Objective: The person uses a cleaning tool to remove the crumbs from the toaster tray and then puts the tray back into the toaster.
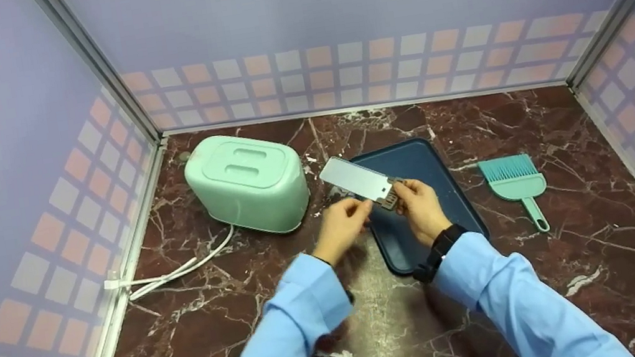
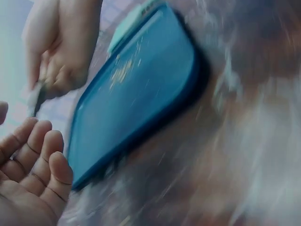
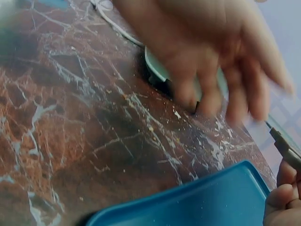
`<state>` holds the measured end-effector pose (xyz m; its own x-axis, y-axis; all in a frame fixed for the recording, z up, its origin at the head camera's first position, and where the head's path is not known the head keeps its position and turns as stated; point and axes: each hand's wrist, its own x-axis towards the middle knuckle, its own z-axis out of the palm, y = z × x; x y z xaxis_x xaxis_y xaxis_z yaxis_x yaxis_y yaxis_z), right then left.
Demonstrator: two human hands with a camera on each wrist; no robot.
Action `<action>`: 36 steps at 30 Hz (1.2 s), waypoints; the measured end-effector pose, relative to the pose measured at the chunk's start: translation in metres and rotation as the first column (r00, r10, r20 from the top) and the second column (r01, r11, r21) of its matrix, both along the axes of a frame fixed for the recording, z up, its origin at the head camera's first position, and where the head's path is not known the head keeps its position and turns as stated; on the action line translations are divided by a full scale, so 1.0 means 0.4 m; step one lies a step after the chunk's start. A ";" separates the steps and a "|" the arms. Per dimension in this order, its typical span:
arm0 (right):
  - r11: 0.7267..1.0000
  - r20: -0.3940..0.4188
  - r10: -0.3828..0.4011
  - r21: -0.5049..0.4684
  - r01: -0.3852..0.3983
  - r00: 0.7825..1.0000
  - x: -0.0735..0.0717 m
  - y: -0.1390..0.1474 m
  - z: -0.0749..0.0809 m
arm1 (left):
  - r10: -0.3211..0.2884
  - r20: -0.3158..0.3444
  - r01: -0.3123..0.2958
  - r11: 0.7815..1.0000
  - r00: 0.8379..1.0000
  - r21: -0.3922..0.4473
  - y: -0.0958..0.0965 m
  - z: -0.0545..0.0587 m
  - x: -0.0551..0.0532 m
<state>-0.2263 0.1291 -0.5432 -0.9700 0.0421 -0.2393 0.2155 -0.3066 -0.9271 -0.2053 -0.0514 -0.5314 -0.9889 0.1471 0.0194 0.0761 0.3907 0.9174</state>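
Observation:
My right hand (image 1: 420, 206) pinches one end of a flat, silver toaster crumb tray (image 1: 355, 179), with the thumb and fingers at its slotted, darker end. The crumb tray is tilted above a dark blue serving tray (image 1: 447, 184), its plain end pointing toward the toaster (image 1: 249, 182). Just left of the slotted end is my left hand (image 1: 342, 225). Its fingers are loosely bent with nothing between them in the left wrist view, and they look blurred in the right wrist view. Pale crumbs (image 2: 123, 70) lie on the blue tray.
The mint-green toaster stands at the left, its white cord (image 1: 180, 271) running to the left wall. To the right lies a small turquoise brush with its dustpan-like head (image 1: 512, 177). Crumbs (image 3: 153, 129) speckle the marbled tabletop beside the toaster. Patterned walls enclose the sides and back.

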 end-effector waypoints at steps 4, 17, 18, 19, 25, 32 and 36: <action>1.000 -0.012 0.005 0.013 -0.005 1.000 -0.002 0.014 -0.012 | -0.061 -0.260 0.005 0.977 0.964 -0.211 -0.074 0.071 -0.026; 0.992 0.019 0.055 0.112 -0.056 0.998 0.007 -0.029 -0.043 | -0.063 -0.602 -0.316 0.805 0.796 -0.502 -0.301 0.191 -0.139; 0.991 0.026 0.060 0.122 -0.063 0.998 0.008 -0.034 -0.044 | -0.060 -0.559 -0.311 0.779 0.827 -0.544 -0.310 0.190 -0.142; 0.989 0.035 0.066 0.132 -0.070 0.997 0.010 -0.037 -0.046 | -0.057 -0.512 -0.299 0.755 0.857 -0.584 -0.317 0.187 -0.145; 0.973 0.069 0.107 0.200 -0.118 0.992 0.013 -0.054 -0.055 | -0.049 -0.289 -0.193 0.639 0.956 -0.744 -0.338 0.170 -0.153; 0.961 0.107 0.139 0.224 -0.160 0.984 0.011 -0.071 -0.066 | -0.053 -0.203 -0.144 0.535 0.978 -0.832 -0.335 0.160 -0.160; 0.970 0.109 0.139 0.185 -0.158 0.984 0.011 -0.082 -0.071 | -0.049 -0.196 -0.143 0.517 0.979 -0.844 -0.331 0.156 -0.163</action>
<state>-0.2217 0.0965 -0.5717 -0.9422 -0.0468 -0.3318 0.3347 -0.0826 -0.9387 -0.2704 -0.1838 -0.4691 -0.9869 0.1410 0.0791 0.1494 0.9823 0.1132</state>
